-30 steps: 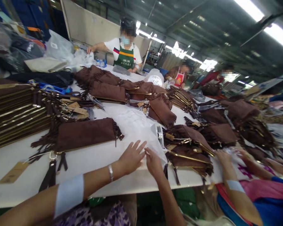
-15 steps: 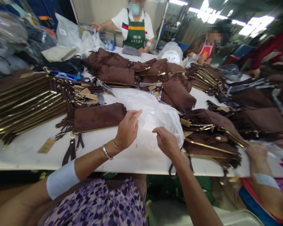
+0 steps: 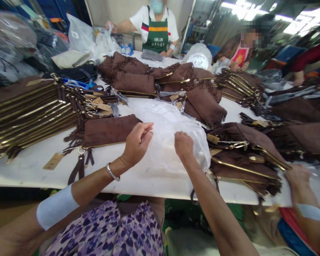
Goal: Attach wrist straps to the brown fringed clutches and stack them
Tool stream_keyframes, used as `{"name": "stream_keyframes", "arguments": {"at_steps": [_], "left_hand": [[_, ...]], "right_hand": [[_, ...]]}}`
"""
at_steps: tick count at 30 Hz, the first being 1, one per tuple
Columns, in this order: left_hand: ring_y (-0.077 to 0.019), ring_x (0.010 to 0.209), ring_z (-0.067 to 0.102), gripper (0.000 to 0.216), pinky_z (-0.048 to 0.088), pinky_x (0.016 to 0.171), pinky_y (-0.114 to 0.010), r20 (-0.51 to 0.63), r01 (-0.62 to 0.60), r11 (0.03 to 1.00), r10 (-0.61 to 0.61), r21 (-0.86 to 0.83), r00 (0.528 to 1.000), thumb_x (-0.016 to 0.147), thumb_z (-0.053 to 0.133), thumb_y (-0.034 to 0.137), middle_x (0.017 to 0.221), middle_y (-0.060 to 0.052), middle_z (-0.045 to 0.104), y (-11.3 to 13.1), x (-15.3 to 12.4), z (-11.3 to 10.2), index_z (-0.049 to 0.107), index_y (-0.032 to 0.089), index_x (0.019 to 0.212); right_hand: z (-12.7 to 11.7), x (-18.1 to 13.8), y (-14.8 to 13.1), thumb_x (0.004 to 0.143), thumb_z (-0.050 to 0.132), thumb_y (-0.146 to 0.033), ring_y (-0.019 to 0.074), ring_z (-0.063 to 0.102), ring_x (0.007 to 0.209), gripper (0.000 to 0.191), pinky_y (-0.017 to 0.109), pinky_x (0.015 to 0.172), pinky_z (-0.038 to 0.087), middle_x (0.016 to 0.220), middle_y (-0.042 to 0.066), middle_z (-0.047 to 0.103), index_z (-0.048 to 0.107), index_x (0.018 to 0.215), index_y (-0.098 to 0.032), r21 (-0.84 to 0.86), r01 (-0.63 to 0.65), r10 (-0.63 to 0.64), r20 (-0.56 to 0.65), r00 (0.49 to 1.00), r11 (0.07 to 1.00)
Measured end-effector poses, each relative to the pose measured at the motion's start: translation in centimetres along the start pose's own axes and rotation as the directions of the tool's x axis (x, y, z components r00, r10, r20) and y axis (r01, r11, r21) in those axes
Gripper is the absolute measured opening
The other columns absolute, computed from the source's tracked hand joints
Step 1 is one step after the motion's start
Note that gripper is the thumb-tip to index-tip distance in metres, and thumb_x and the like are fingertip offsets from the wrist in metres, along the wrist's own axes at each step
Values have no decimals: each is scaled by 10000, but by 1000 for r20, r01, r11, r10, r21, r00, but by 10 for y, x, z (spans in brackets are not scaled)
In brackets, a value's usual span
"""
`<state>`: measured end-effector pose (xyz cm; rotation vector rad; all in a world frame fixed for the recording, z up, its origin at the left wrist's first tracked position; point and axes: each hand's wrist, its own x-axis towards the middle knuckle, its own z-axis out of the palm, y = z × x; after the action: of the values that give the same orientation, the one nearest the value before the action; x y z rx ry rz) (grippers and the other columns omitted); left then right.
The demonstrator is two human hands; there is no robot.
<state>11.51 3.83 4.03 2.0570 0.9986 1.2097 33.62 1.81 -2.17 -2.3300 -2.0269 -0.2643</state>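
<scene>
Both hands hover over white, see-through plastic bags (image 3: 160, 167) piled on the table. My left hand (image 3: 138, 142), a silver bangle at its wrist, has its fingers curled in and thumb pressed near them. Facing it, my right hand (image 3: 183, 145) is closed with knuckles up, against the plastic. Any thin film in either hand blends into the white behind. Just left of my left hand lies a dark brown fringed pouch (image 3: 109, 131) with a gold zip, a wrist strap and a tan paper tag (image 3: 53, 161).
A stack of brown pouches (image 3: 29, 117) stands at left. More pouches (image 3: 245, 160) lie at right, beside a co-worker's hand (image 3: 298, 177). Others, such as one pouch (image 3: 134, 83), lie across the back. A co-worker in a green apron (image 3: 156, 35) stands opposite, another person sits at far right.
My left hand has moved slightly left and its fingers have curled in. My right hand has turned from a pointing pinch into a closed fist. The view has shifted a little.
</scene>
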Motion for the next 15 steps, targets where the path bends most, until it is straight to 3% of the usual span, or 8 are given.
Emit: {"name": "stream_keyframes", "arguments": {"at_steps": [2, 4, 7, 10, 13, 15], "left_hand": [[-185, 967, 634, 334, 520, 865, -309, -41, 148, 988, -149, -33, 988, 961, 471, 353, 1138, -106, 619, -13, 14, 8, 540, 146, 1214], [-238, 1135, 586, 457, 475, 973, -360, -50, 255, 967, -253, 30, 966, 933, 506, 413, 1303, -162, 544, -28, 34, 21, 481, 126, 1288], [-336, 1408, 309, 813, 312, 1131, -440, 52, 398, 897, -414, 190, 909, 868, 554, 552, 1539, -233, 243, -50, 72, 49, 252, 101, 1473], [-423, 1432, 210, 1091, 290, 1125, -506, 159, 497, 800, -568, 335, 807, 758, 591, 710, 1597, -219, 11, -66, 107, 82, 35, 187, 1538], [-471, 1415, 210, 1193, 325, 1077, -556, 333, 354, 778, -566, 520, 755, 732, 642, 679, 1586, -251, -59, -79, 127, 113, -119, 219, 1527], [-481, 1426, 149, 1166, 320, 1060, -603, 482, 178, 802, -501, 570, 718, 736, 709, 541, 1588, -253, -9, -85, 129, 132, -79, 221, 1533]], "right_hand": [[-2, -10, 4, 873, 433, -23, 242, 586, 858, 230, 344, 768, 450, 896, 153, 652, 646, 940, -79, 7, 26, -26, 8, 1000, 1000], [-7, -23, 4, 865, 476, -36, 241, 578, 859, 189, 342, 775, 443, 894, 141, 652, 651, 906, -93, 18, 87, -87, 7, 996, 996], [-17, -45, -4, 854, 534, -41, 241, 562, 865, 141, 335, 749, 432, 887, 105, 642, 633, 875, -140, 16, 164, -164, -28, 986, 986], [-25, -72, -10, 894, 550, -100, 228, 549, 782, 110, 330, 679, 415, 806, 58, 611, 584, 844, -192, 27, 174, -171, -84, 982, 984], [-27, -100, -9, 951, 481, -153, 208, 548, 736, 167, 320, 674, 408, 768, 34, 585, 537, 808, -218, 219, 181, -149, -153, 977, 959], [-23, -119, -7, 973, 426, -183, 189, 561, 711, 199, 297, 662, 414, 749, 23, 586, 528, 806, -222, 386, 223, -146, -219, 965, 895]]}}
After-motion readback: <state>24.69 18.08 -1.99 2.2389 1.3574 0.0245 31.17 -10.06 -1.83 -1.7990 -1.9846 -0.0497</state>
